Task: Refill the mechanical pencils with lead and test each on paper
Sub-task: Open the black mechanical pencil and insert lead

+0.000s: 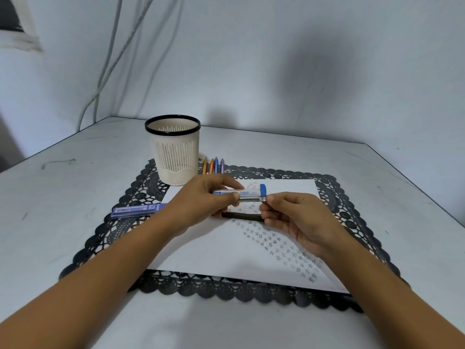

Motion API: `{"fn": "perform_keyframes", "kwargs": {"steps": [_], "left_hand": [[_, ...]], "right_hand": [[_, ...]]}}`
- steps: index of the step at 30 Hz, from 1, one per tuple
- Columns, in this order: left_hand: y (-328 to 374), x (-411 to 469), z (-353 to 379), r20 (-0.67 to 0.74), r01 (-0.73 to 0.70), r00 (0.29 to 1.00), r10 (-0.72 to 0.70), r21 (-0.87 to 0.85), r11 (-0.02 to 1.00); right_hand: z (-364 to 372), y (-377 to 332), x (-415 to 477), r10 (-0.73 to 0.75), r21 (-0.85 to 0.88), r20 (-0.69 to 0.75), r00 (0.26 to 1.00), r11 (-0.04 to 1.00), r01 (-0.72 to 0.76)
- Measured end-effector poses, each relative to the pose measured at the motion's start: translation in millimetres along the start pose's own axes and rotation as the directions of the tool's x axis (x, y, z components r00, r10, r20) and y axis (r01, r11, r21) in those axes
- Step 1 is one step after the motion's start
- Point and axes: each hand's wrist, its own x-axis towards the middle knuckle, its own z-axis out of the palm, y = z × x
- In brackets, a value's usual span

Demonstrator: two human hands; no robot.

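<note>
Head view: grey table (377, 177) bears black lace mat (141, 192), against pale wall (276, 59).

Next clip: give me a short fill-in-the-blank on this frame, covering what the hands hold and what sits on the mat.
1. The left hand grips a clear lead case whose cap is coloured ____.
2. The right hand holds a ____ pencil beneath that case.
3. The paper is covered with small drawn ____.
4. The purple lead box lies on the mat to the ____ of the paper.

Missing words: blue; black; stars; left
</note>
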Motion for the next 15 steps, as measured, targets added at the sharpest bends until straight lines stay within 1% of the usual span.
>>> {"fn": "perform_keyframes", "kwargs": {"steps": [2,5,11,15], "left_hand": [[0.4,0.3,1.4,-0.033,-0.004,0.999,0.004,-0.004,1.0],[0.3,1.3,3.6,-0.108,-0.007,0.994,0.001,-0.055,0.998],[3.4,0.4,6.9,-0.218,-0.079,0.975,0.042,-0.163,0.984],[5.8,-1.6,9.3,-0.25,-0.143,0.962,0.109,-0.122,0.982]], "right_hand": [[0.4,0.6,-0.1,0.017,0.018,-0.007,1.0,1.0,-0.017],[1.4,2.0,0.1,0.036,0.049,-0.009,0.999,0.998,-0.036],[6.3,7.2,0.9,0.1,0.116,0.039,0.994,0.988,-0.104],[9.1,9.5,0.2,0.149,0.141,0.082,0.985,0.977,-0.16]]}}
